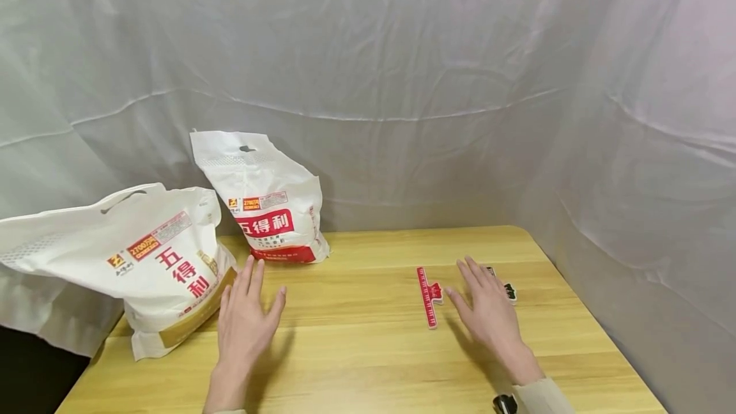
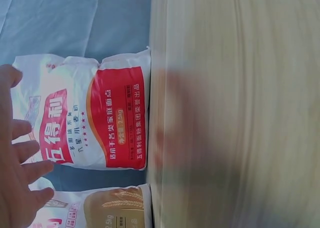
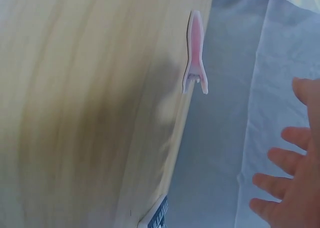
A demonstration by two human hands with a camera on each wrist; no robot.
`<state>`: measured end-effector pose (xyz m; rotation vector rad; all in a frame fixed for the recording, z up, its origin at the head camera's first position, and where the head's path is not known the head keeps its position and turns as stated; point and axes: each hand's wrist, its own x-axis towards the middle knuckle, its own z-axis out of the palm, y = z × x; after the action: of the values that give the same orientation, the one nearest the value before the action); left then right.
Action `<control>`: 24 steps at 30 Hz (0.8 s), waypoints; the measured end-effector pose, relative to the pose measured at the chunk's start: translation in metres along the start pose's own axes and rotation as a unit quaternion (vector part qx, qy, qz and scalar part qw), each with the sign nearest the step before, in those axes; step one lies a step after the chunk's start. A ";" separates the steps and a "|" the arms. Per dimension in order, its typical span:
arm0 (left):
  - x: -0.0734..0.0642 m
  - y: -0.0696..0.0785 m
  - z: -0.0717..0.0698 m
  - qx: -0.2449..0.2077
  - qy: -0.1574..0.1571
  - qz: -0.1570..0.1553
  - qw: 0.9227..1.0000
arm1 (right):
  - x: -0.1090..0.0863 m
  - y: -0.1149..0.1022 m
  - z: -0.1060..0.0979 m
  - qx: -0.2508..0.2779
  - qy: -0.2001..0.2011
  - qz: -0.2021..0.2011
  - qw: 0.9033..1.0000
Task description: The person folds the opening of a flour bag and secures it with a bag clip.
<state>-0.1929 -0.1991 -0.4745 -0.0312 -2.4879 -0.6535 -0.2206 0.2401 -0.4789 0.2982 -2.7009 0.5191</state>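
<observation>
My left hand (image 1: 246, 321) hovers over the table with fingers spread, holding nothing. Nearest to it are two white flour bags: one with a red label (image 1: 276, 206) standing at the back, and one with a gold-brown base (image 1: 172, 260) leaning at the left, its top flopped leftward. In the head view my right hand (image 1: 487, 308), fingers extended, is above the table between two clips. A red clip (image 1: 428, 298) with piano-key markings lies just left of it. The black clip (image 1: 510, 292) is partly hidden behind that hand. The right wrist view shows the red clip (image 3: 195, 50) end-on.
The wooden table (image 1: 356, 350) has a rounded back right corner. Grey cloth (image 1: 402, 82) hangs behind it and along the right side. A dark watch-like object (image 1: 505, 404) shows at the right cuff.
</observation>
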 end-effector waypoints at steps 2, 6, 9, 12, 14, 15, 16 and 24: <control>0.001 0.001 0.001 -0.009 0.023 -0.001 1.000 | 0.002 -0.003 -0.001 0.018 0.023 -0.005 1.000; 0.002 0.001 0.003 -0.027 0.061 -0.008 0.998 | 0.005 -0.009 0.000 0.051 0.071 -0.020 0.996; 0.005 0.001 0.005 -0.038 0.080 -0.009 0.996 | 0.009 -0.013 0.001 0.074 0.104 -0.034 0.991; 0.009 0.000 0.007 -0.045 0.091 -0.007 0.995 | 0.014 -0.019 0.004 0.096 0.135 -0.052 0.985; 0.012 -0.001 0.008 -0.050 0.099 -0.006 0.994 | 0.019 -0.024 0.005 0.108 0.156 -0.070 0.979; 0.013 -0.001 0.009 -0.052 0.103 -0.005 0.993 | 0.022 -0.027 0.006 0.114 0.167 -0.080 0.976; 0.014 -0.002 0.009 -0.053 0.107 -0.004 0.993 | 0.025 -0.030 0.007 0.120 0.177 -0.091 0.973; 0.030 -0.006 0.012 -0.056 0.114 -0.009 0.992 | 0.053 -0.060 0.013 0.146 0.211 -0.159 0.953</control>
<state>-0.2254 -0.2024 -0.4705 0.0235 -2.2322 -0.7608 -0.2565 0.1727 -0.4503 0.6143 -2.1094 0.7827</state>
